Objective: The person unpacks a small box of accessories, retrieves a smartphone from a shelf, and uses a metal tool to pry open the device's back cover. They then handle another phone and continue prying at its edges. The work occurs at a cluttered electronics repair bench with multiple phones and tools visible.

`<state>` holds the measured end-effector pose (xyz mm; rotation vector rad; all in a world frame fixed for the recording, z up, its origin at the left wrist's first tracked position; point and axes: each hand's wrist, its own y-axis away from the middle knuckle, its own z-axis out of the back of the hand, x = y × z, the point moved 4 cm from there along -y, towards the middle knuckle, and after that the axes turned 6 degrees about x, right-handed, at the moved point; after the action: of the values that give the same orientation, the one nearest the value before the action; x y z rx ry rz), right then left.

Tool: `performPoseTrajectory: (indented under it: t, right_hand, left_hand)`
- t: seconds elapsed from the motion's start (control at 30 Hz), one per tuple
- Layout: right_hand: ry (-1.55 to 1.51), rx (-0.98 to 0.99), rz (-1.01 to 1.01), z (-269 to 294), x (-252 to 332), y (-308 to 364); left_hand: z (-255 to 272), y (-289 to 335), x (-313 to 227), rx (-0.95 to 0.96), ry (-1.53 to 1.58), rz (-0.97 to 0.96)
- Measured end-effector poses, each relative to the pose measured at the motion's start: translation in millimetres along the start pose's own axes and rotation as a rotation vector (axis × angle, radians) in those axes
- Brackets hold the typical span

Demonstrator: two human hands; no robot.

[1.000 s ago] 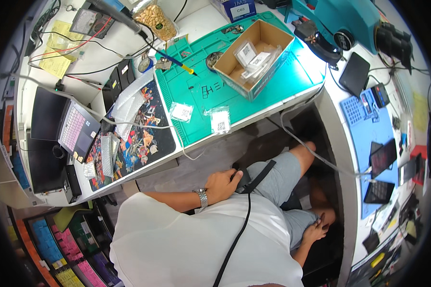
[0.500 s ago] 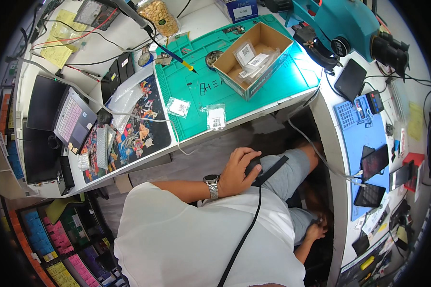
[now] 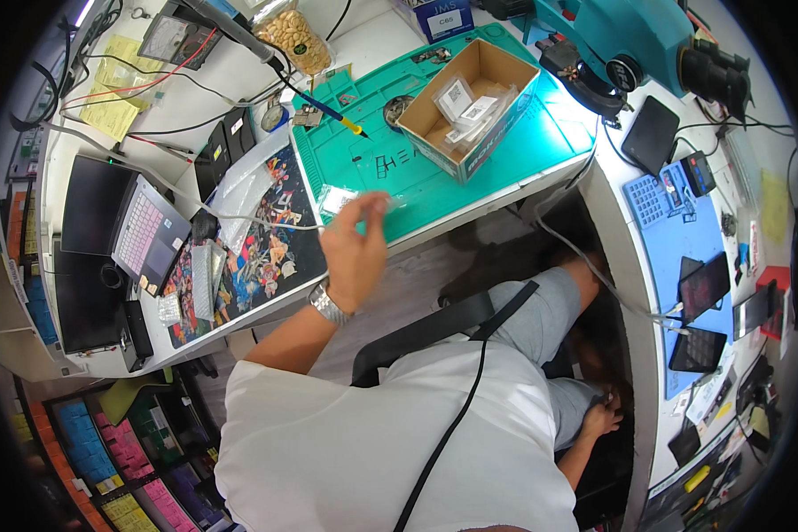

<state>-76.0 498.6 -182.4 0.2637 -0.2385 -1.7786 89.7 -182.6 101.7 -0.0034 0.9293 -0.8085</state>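
Note:
My left hand (image 3: 356,253), a metal-band watch (image 3: 330,303) on its wrist, reaches over the front edge of the green work mat (image 3: 452,208). Its fingers are pinched, slightly blurred, on a small clear plastic bag (image 3: 396,203) that shows only as a thin edge. Another small clear bag with a white printed label (image 3: 335,199) lies just beyond the fingers, partly covered by them. My right hand (image 3: 601,418) rests low by my right thigh, fingers curled; whatever they hold is too dark to make out. An open cardboard box (image 3: 468,106) on the mat contains several labelled clear bags (image 3: 477,115).
A soldering iron (image 3: 350,124) points down over the mat. A laptop (image 3: 151,226) and bubble wrap (image 3: 244,191) are at the left. A teal microscope (image 3: 647,44) stands far right, with phones (image 3: 705,285) on a blue mat (image 3: 661,239). A black armrest (image 3: 426,335) juts out before me.
My left hand has left the armrest and moved forward and left to the green mat. The nearer labelled bag has been taken up from the mat. My right hand stays by the thigh.

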Motion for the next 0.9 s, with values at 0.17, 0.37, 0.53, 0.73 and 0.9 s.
performPoseTrajectory:
  t: [0.17, 0.37, 0.53, 0.73, 0.9]
  right_hand:
    - [-0.008, 0.056, -0.175, -2.7, -3.9, 1.9]
    - [-0.016, 0.018, 0.021, 0.8, -1.4, -1.2]
    - [-0.019, 0.011, -0.048, -1.3, -1.0, -1.0]
    - [-0.035, 0.031, -0.102, -9.7, -7.2, -5.1]
    - [-0.032, 0.051, -0.081, -15.0, -13.9, -10.5]
  left_hand:
    - [14.6, -24.9, 36.0, -0.127, 0.563, 0.395]
    - [24.2, -34.8, 51.7, -0.188, 0.342, 0.231]
    - [43.5, -55.6, 43.2, -0.064, -0.297, 0.189]
    - [55.0, -127.1, 95.9, -0.168, -0.534, 0.076]
    - [46.3, -178.9, 136.0, -0.005, -0.621, 0.318]
